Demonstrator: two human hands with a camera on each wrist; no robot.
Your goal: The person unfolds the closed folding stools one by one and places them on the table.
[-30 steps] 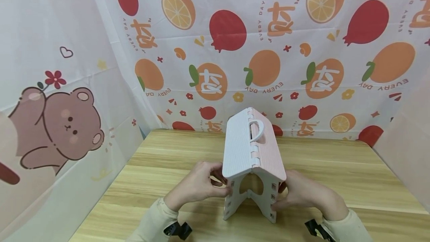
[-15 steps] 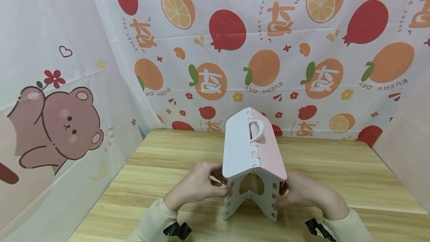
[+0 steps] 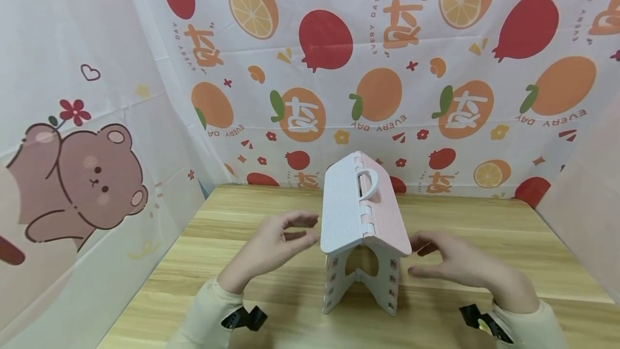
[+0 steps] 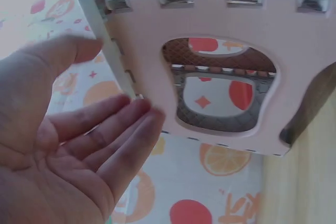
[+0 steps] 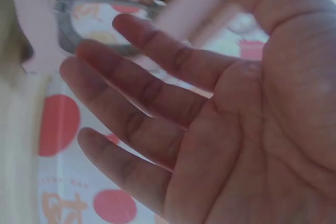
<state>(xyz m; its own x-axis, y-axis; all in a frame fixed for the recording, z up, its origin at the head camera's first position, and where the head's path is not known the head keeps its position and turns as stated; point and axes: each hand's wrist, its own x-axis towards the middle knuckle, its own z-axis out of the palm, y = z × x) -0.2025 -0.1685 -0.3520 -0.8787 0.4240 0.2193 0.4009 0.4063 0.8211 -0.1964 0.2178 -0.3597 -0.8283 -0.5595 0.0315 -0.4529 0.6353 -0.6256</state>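
A white and pink plastic folding step stool (image 3: 343,211) stands half folded on the wooden table, its two top halves sloping like a roof. A looped white carry handle (image 3: 371,186) rises at the ridge. My left hand (image 3: 266,249) is held beside the white half, fingers loosely extended and holding nothing. On the other side, my right hand (image 3: 457,263) is spread near the pink half's lower edge, palm bare. The left wrist view has the stool's pink leg panel (image 4: 142,30) with its large cut-out just past my fingertips. Behind my right fingers, the stool (image 5: 39,9) appears blurred.
The wooden table (image 3: 232,209) extends to both sides of the stool. A fruit-printed cloth (image 3: 416,106) hangs along its back edge, and a bear-printed cloth (image 3: 145,155) hangs at the left. Dark wrist straps (image 3: 244,318) sit at both cuffs.
Both hands have let go of the stool's legs and moved outward and slightly up, with fingers opening. The stool stays in place. The head view has tilted slightly.
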